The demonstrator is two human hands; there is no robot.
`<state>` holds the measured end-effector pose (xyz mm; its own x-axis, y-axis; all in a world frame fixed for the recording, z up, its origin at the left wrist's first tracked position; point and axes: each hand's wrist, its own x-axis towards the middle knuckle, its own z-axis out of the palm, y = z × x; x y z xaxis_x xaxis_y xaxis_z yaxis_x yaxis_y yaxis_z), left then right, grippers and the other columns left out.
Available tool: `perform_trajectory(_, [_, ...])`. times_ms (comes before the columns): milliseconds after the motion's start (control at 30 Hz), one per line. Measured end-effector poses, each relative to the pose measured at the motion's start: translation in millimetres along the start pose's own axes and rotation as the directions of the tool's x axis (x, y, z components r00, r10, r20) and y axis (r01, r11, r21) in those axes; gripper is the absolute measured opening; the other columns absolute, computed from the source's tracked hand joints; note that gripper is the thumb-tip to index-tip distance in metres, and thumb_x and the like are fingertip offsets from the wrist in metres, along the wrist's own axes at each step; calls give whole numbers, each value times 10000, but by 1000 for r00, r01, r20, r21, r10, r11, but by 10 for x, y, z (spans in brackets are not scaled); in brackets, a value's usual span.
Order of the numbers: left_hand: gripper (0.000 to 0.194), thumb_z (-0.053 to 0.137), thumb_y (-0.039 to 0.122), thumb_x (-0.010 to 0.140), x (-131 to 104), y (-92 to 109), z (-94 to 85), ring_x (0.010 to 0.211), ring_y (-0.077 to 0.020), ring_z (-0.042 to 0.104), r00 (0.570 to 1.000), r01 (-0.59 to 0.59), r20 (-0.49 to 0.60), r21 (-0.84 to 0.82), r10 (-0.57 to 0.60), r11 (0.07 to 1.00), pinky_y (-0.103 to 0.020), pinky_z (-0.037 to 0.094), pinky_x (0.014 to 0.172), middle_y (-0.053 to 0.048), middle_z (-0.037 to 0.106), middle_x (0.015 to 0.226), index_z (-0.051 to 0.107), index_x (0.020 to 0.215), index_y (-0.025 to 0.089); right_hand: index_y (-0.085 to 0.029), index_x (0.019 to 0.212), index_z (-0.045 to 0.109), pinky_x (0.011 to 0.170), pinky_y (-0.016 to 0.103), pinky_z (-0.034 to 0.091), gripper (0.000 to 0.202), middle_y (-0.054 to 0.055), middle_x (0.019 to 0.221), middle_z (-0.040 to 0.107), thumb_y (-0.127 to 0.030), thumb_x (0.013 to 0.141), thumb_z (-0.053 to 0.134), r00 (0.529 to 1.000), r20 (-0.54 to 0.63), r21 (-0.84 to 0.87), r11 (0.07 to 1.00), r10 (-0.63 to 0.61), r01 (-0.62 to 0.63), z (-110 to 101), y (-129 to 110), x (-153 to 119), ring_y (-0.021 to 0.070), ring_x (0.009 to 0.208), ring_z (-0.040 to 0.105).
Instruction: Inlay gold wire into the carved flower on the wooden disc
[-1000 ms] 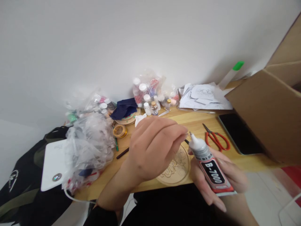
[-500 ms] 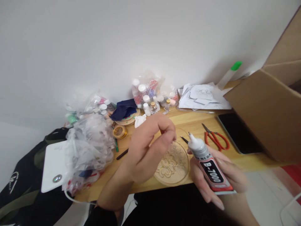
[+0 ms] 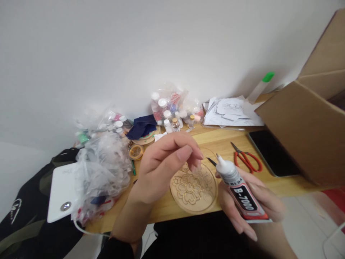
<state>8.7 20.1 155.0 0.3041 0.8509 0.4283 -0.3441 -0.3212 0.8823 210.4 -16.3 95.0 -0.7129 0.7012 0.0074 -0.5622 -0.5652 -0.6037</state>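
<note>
My right hand (image 3: 253, 201) is wrapped around a tube of B-7000 glue (image 3: 244, 196), its white nozzle pointing up and leftward. My left hand (image 3: 164, 167) hangs over the left part of a round wooden board (image 3: 185, 207), fingers loosely curved and thumb apart from the fingertips. No object shows in it. Gold-outlined flower petals decorate the board, and finer drawn lines fill its right side. A dark pointed tool tip (image 3: 211, 160) juts out behind the nozzle; its other end is hidden. One thin curved strand shows near the nozzle.
Orange-handled pliers (image 3: 248, 160) and a dark phone (image 3: 273, 153) lie right, beside a cardboard box (image 3: 299, 133). Behind are paper drawings (image 3: 233, 111) and bagged bottles (image 3: 168, 104). Leftward sit a gold wire spool (image 3: 136, 152), plastic bags (image 3: 104, 165) and a white device (image 3: 63, 190).
My left hand has shifted slightly left and its pinched fingers have loosened, the thumb coming away. More of the flower pattern shows. The right hand and glue tube have barely moved.
</note>
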Motion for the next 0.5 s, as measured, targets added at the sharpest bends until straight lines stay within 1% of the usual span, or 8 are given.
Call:
perform_trajectory(133, [175, 561, 266, 990, -7, -8, -1, 695, -88, 555, 1000, -7, -9, 14, 8, 1000, -215, 492, 625, 9, 584, 733, 704, 917, 197, -187, 1084, 554, 344, 126, 367, 394, 27, 637, 705, -505, 871, 649, 999, -15, -36, 998, 43, -44, 15, -17, 15, 73, 341, 528])
perform_trajectory(233, [133, 594, 248, 971, -12, -11, 4, 684, -91, 562, 1000, -11, -17, 39, 11, 999, -215, 495, 601, 5, 595, 725, 713, 925, 212, -191, 1174, 536, 340, 134, 364, 469, 21, 629, 699, -528, 866, 644, 999, -26, -45, 998, 43, -44, 16, -23, 14, 77, 335, 518])
perform_trajectory(333, [119, 612, 280, 963, -15, -9, 10, 659, -97, 573, 1000, -8, -23, 94, 10, 996, -228, 508, 585, 3, 616, 719, 714, 919, 238, -194, 1214, 527, 343, 131, 356, 463, 26, 640, 704, -508, 887, 621, 1000, -12, -38, 999, 22, -23, 9, -21, 10, 75, 343, 522])
perform_trajectory(400, [106, 639, 319, 947, -13, -7, 12, 662, -106, 589, 999, -19, -34, 142, 24, 990, -244, 531, 602, 0, 638, 729, 713, 912, 251, -192, 1207, 530, 337, 132, 351, 476, 22, 627, 695, -520, 877, 631, 999, -22, -51, 998, 42, -43, 6, -22, 11, 77, 337, 517])
perform_trajectory(500, [95, 689, 348, 913, -8, -6, 6, 711, -118, 607, 998, -38, -42, 183, 46, 982, -270, 556, 672, -12, 672, 781, 715, 914, 256, -184, 1194, 530, 331, 136, 349, 507, 14, 602, 676, -542, 855, 647, 998, -43, -71, 996, 55, -58, 5, -29, 17, 79, 328, 506])
